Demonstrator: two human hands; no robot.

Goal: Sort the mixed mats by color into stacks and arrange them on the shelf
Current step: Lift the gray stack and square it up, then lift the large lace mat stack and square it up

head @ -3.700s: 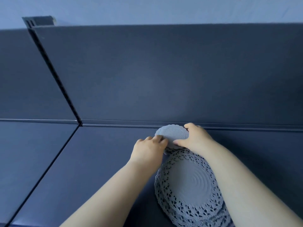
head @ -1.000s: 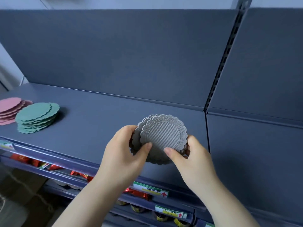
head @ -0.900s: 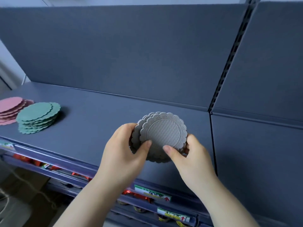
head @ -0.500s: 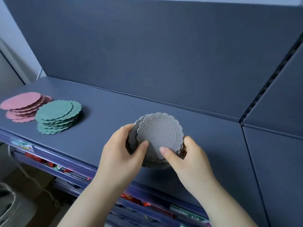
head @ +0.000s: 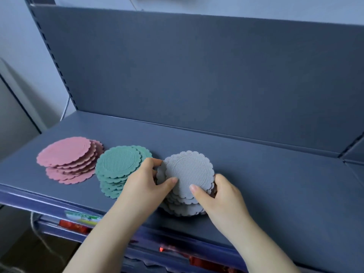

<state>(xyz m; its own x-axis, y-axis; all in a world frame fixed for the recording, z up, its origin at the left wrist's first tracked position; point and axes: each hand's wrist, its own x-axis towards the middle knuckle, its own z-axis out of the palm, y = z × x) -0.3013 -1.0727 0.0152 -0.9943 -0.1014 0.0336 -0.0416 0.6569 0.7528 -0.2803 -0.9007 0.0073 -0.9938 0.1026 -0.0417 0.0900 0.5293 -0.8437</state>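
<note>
A stack of grey scalloped mats [head: 189, 174] sits low on the dark blue shelf [head: 275, 194], just right of a green mat stack [head: 118, 166]. My left hand [head: 145, 184] grips its left side with the thumb on the top mat. My right hand [head: 218, 196] grips its right side, thumb on top as well. A pink mat stack [head: 67, 156], slightly fanned, lies at the shelf's left end. The green stack's right edge is hidden behind my left hand.
The shelf's back panel [head: 197, 75] rises behind the stacks, with a slotted upright [head: 53, 58] at the left. Below the shelf's front edge are a price label [head: 82, 216] and red packaged goods [head: 74, 226] on a lower shelf.
Both hands carried the grey stack left along the shelf and lowered it beside the green stack. The view swung left, bringing the pink and green stacks toward the middle.
</note>
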